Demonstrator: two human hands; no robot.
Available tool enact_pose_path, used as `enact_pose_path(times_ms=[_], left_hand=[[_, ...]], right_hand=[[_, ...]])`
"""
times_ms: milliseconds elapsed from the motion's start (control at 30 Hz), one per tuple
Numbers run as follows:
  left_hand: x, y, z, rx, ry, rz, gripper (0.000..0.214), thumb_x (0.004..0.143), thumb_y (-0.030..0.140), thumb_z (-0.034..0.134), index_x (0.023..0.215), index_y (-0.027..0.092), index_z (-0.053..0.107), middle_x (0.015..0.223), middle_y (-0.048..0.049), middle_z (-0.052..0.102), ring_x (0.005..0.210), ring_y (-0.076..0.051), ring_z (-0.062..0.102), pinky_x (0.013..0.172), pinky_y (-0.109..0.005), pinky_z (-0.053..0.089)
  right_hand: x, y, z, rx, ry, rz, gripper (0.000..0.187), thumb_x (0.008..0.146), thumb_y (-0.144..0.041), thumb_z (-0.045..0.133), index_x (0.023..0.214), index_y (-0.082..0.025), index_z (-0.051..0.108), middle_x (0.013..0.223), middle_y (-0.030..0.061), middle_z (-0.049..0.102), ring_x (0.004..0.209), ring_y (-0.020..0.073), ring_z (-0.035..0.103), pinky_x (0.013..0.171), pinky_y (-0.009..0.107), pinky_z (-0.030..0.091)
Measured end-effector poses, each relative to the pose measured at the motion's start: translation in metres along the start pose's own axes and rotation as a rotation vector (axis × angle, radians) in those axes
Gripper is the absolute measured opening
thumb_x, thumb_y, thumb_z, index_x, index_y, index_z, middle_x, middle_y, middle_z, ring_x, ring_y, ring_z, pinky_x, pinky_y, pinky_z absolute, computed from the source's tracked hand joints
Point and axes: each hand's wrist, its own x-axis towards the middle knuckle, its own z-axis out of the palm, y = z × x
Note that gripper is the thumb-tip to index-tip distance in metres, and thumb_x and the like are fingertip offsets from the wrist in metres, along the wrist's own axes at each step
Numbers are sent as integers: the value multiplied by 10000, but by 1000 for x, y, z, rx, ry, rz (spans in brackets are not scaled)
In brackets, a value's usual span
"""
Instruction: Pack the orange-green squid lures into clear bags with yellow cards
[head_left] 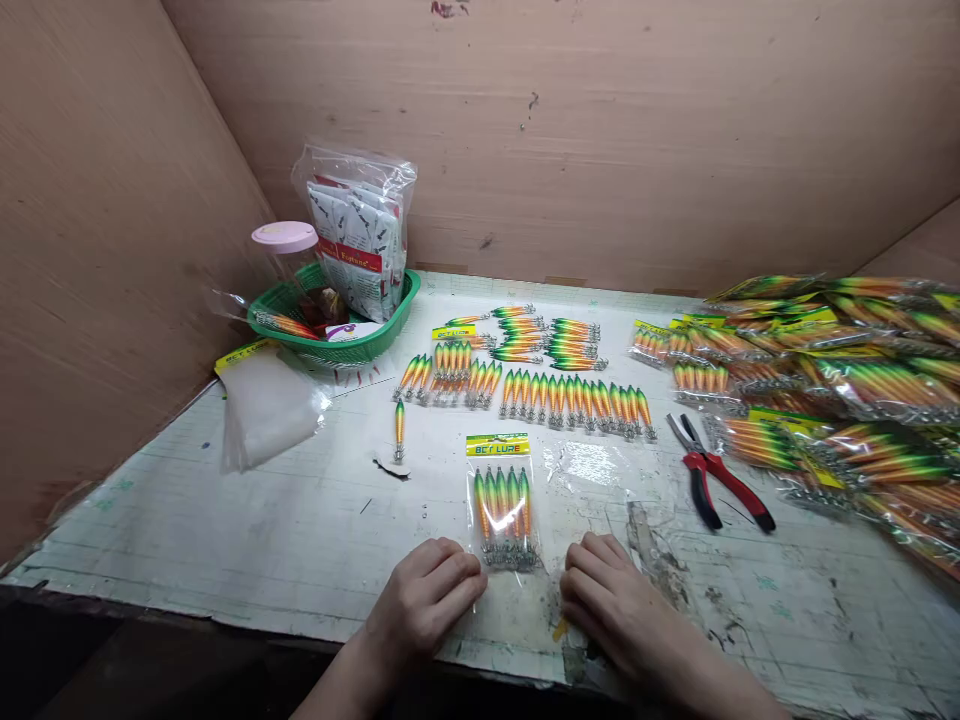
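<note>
A clear header-card bag of squid lures (502, 510) lies flat on the table between my hands, with several green, yellow and orange lures side by side inside. At its lower left corner, my left hand (431, 595) has its fingers curled together, closed on the plastic edge; the fingertips are partly hidden. My right hand (611, 605) rests on the table to the right of the bag, apart from it. Its fingers are bent closed, and whatever may be under them is hidden. Beyond the bag runs a row of loose squid lures (577, 400).
Red-handled pliers (724, 475) lie at right, beside a heap of packed lures (847, 390). A green basket (360, 345) with packets stands back left, near empty plastic bags (270, 405). One single lure (399, 430) and a clear plastic sheet (589, 463) lie mid-table.
</note>
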Motion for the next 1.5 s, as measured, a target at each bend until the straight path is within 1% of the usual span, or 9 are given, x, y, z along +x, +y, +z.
enact_pose_path(times_ms=[167,333,467,667,767,867,1067,1267,1500], left_hand=[[3,1,-1,-7,34,8,182,842,34,435,856,145,579,721,-50,646,670,-137,548,584,-253,467],[4,1,-2,-9,30,-2,183,851,49,425,867,151,577,714,-55,648,668,-142,554,582,-259,472],[4,1,-2,-15,51,16,185,856,49,419,853,146,576,705,-52,647,651,-137,550,570,-253,467],[4,3,-4,-20,-17,-21,169,846,43,447,859,143,583,748,-54,664,688,-142,559,597,-257,475],[3,4,-5,-31,-24,-33,192,841,29,424,849,141,580,752,-62,654,696,-145,556,612,-265,478],[2,4,-5,-10,-29,-35,198,837,29,422,841,145,581,775,-69,649,702,-145,546,629,-273,479],[-2,0,0,29,27,27,187,860,60,428,801,145,584,790,-48,680,743,-154,541,662,-278,475],[-1,0,-2,-67,7,-87,174,845,43,449,798,165,564,751,-31,678,721,-144,538,667,-279,462],[4,2,1,-116,44,-132,190,841,36,423,761,178,519,714,-24,646,744,-147,543,682,-273,444]], right_hand=[[-14,19,-10,23,13,76,162,915,-161,388,767,-193,445,779,29,506,737,165,426,670,311,327],[1,1,-9,156,-87,149,170,840,-236,537,1002,-216,491,925,49,535,882,211,457,766,363,361],[12,-7,-5,165,-103,96,100,869,-158,460,778,-196,474,803,21,535,806,182,461,739,343,358],[-28,46,-21,-37,28,133,206,912,-241,427,737,-211,531,724,29,569,736,185,497,698,350,362],[-50,68,-21,-322,214,274,253,890,-155,371,931,-213,613,777,73,591,720,208,513,653,362,368],[-42,55,-14,-462,308,221,468,830,-65,369,1273,-163,486,865,111,609,756,226,533,624,358,413],[14,-9,6,-64,242,-329,302,899,-81,360,1136,-118,545,906,97,648,822,184,550,792,347,487],[12,3,20,367,308,-165,150,924,-118,383,957,-165,521,887,90,591,800,156,541,665,275,479],[8,-1,18,366,290,-143,163,913,-99,382,986,-164,513,899,94,603,786,159,538,668,274,460]])
